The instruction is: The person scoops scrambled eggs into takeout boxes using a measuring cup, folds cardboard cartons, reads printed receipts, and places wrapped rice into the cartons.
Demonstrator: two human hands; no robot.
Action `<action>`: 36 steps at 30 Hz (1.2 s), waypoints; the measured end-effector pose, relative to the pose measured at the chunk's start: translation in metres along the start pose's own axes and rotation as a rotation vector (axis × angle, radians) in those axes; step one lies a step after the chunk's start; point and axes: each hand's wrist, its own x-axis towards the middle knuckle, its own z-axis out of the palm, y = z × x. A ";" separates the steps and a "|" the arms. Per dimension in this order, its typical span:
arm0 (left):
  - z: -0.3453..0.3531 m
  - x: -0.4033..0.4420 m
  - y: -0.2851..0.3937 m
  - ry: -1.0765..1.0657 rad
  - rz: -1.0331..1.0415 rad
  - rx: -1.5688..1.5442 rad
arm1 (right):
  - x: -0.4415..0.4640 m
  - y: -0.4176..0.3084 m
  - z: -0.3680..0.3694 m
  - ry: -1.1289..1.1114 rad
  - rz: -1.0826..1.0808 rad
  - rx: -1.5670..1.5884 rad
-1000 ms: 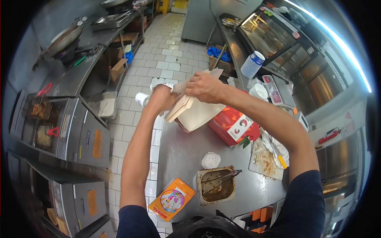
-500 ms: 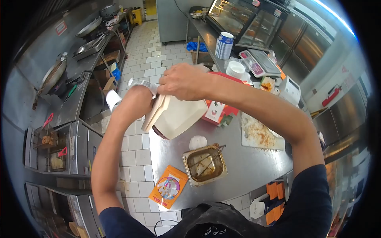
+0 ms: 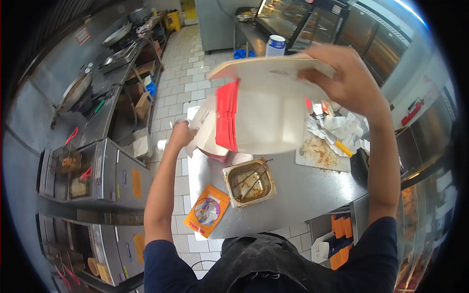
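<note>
My right hand [image 3: 344,80], at the upper right, grips the rim of a large open cardboard food box [image 3: 268,115] with a plain white inside. The box is raised above the steel table, its opening towards me. Red layered edges [image 3: 227,117] show along its left side; what they belong to is unclear. My left hand [image 3: 183,134] has its fingers closed at the left edge of a second white carton [image 3: 202,122], beside the first box. Just past that hand is a shiny pale item, too blurred to name. Part of the table behind the boxes is hidden.
On the steel table [image 3: 293,185] stand a greasy metal pan [image 3: 250,183] with tongs-like rods and an orange pouch [image 3: 207,212]. A crumb-covered white board [image 3: 322,154], crumpled papers [image 3: 344,127] and a yellow-handled tool [image 3: 343,148] lie right. Fryers [image 3: 73,171] stand left.
My hands have moved apart, the right one up and to the right with the large box. Two cartons now show separately, and the papers on the right have come into view.
</note>
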 end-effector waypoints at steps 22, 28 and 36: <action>0.147 -0.304 0.448 -1.157 0.316 -1.294 | -0.499 -0.248 -0.018 0.870 1.725 -0.065; 0.197 -0.365 0.529 -1.436 0.421 -1.337 | -0.589 -0.340 -0.073 0.999 1.851 -0.276; 0.240 -0.401 0.570 -1.613 0.336 -1.338 | -0.652 -0.371 -0.130 1.329 1.939 0.185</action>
